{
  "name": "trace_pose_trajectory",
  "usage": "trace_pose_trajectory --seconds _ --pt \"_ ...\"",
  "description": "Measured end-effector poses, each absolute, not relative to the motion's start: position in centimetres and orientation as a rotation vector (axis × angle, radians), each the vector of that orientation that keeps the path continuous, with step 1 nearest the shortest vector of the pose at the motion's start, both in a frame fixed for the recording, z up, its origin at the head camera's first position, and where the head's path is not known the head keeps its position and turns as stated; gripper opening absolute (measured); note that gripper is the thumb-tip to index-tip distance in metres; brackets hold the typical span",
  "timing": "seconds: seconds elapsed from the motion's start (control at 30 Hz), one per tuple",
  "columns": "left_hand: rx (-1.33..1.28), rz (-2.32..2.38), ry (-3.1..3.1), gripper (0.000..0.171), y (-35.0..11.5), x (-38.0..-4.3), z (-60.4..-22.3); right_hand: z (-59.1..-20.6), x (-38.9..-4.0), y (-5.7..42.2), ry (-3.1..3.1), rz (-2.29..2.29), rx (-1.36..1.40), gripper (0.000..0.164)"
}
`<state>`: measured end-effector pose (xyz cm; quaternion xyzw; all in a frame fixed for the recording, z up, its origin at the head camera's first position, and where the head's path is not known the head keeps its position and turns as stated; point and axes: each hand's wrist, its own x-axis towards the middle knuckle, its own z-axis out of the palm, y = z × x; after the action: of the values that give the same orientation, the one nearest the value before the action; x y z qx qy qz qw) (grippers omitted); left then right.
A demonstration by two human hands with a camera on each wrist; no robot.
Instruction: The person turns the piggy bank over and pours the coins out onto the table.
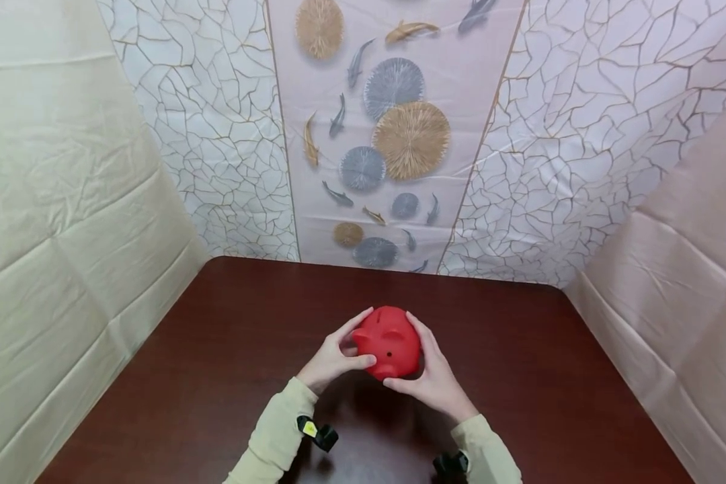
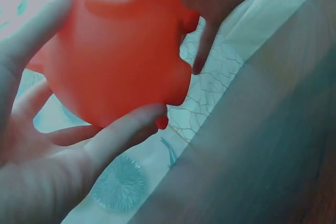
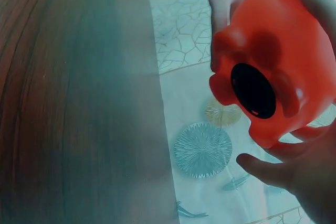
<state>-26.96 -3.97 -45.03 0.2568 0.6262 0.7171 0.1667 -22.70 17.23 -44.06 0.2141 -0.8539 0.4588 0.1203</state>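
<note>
Both hands, the left hand (image 1: 333,359) at nine o'clock and right hand (image 1: 432,376) at four o'clock, curl around a red plastic piggy bank (image 1: 390,341), held above the dark wooden table (image 1: 581,403) at centre.

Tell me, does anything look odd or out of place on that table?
Nothing stands out. Both hands, left hand and right hand, hold a red piggy bank over the dark wooden table. It looks whole, with no cracks. The black round plug on its underside sits in place, and nothing has spilled.
</note>
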Motion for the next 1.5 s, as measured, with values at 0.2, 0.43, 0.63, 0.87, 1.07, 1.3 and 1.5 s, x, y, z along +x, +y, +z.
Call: trace_pose_trajectory --seconds 0.2,0.43,0.63,0.87,1.07,1.3,1.5 --pt "0.745 1.987 1.786 0.072 -3.6 -26.8 -43.6 -43.3 -22.8 17.7 -2.494 1.042 0.653 0.099" --pt "0.784 1.636 2.341 0.076 -2.3 -26.1 -42.6 -43.2 -22.2 17.4 -2.542 0.715 0.798 0.096" --pt "0.693 1.646 2.393 0.071 -2.4 -25.8 -43.8 -44.0 -22.2 17.0 -2.580 0.704 0.804 0.095" --pt "0.630 1.978 2.124 0.067 -2.8 -25.7 -44.4 -43.8 -21.6 16.7 -2.529 1.158 0.592 0.109" --pt "0.611 2.143 1.777 0.065 -2.6 -25.2 -44.5 -41.3 -20.1 16.4 -2.475 1.675 0.486 0.109" --pt "0.719 1.952 1.926 0.068 -2.9 -25.0 -44.0 -42.0 -20.6 17.4 -2.550 1.229 0.588 0.111" --pt "0.834 1.666 2.290 0.080 -1.9 -24.7 -42.8 -43.1 -21.2 17.5 -2.513 0.882 0.741 0.114"
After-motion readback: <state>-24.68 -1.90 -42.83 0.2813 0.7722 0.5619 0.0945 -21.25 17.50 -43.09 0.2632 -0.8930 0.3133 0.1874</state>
